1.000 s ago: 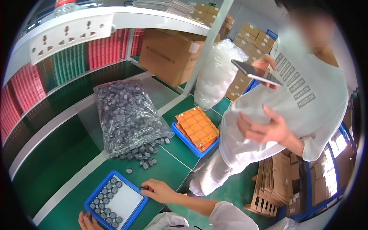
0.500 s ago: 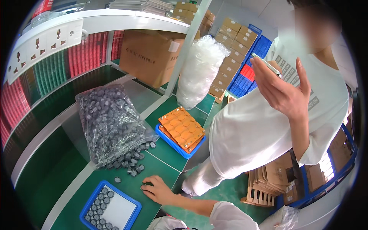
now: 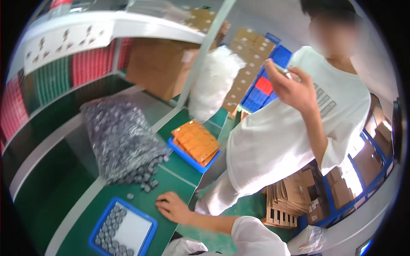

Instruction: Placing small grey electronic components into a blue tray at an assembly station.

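Note:
My right hand (image 3: 171, 208) rests on the green table beside the blue tray, its fingers curled in. At the fingertips is a small dark grey part (image 3: 161, 200), mostly covered. Left of the hand, the blue-rimmed tray (image 3: 150, 232) has a white base with rows of small grey parts (image 3: 112, 226) along its left side and lower end. One loose grey part (image 3: 130, 196) lies just beyond the tray. Farther off, a clear plastic bag (image 3: 119, 132) full of such parts spills several from its mouth. My left hand is out of view.
An orange patterned plate stack (image 3: 196, 138) sits in another blue tray (image 3: 188, 157). Behind are a white post, a cardboard box (image 3: 158, 66) and a white plastic bundle (image 3: 215, 81). At the right stands another person (image 3: 273, 136) in white, holding a phone.
The view has shifted and blurred slightly. The other person's raised hand with the phone is lower and farther left in the picture. My right hand stays at nearly the same spot on the table.

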### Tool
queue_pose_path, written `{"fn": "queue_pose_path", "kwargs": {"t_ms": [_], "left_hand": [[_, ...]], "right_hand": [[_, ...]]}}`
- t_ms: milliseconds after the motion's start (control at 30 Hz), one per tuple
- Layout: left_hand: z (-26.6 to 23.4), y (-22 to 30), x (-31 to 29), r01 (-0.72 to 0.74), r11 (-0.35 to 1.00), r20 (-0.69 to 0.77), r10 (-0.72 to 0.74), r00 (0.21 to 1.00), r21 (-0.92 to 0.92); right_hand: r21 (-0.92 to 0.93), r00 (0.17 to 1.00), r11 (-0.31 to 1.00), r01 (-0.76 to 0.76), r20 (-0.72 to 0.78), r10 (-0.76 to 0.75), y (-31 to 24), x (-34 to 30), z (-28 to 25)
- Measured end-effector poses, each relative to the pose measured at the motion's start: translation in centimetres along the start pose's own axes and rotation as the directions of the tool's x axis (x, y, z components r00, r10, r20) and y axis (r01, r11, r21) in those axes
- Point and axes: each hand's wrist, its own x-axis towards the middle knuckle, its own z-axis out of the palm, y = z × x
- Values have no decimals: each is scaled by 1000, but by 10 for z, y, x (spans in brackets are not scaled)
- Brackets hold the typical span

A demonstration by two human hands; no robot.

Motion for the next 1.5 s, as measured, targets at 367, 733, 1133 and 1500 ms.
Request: {"fn": "queue_pose_path", "kwargs": {"t_ms": [367,733,1133,1500], "left_hand": [[8,23,7,143,906,0,-156,988,-399],[15,30,-9,184,983,-158,-184,970,-14],[49,150,30,-313,924,78,337,938,-221],[54,144,30,-242,954,146,268,952,-174]], "right_hand": [[-71,984,993,-95,142,104,23,10,-55],[78,940,997,7,340,-33,33,36,-64],[434,751,843,317,428,-503,-51,110,-2],[429,724,813,393,401,-562,-46,106,32]]}}
